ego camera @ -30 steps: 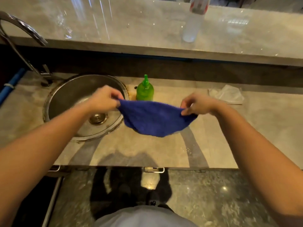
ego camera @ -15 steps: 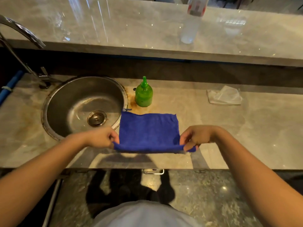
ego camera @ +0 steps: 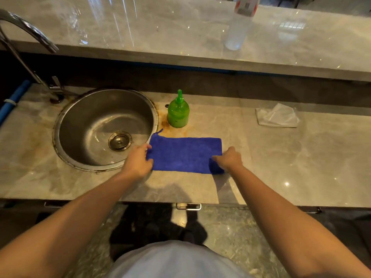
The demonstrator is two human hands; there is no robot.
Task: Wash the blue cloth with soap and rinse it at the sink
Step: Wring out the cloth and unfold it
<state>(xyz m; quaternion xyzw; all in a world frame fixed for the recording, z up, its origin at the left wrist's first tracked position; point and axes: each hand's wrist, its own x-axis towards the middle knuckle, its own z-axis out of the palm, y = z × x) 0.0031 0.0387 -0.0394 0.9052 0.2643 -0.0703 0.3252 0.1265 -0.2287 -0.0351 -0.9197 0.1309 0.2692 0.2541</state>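
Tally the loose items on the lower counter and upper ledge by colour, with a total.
Blue: 1, the folded blue cloth beside the round steel sink
Green: 1, the green plastic soap bottle
Clear: 2, the clear plastic water bottle and the crumpled clear plastic bag
Total: 4

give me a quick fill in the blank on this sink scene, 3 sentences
1. The blue cloth lies folded flat on the ____.
2. The green soap bottle stands between the cloth and the back wall, just ____ of the sink.
3. Both hands, left and right, touch the ____.

Missing words: counter; right; cloth
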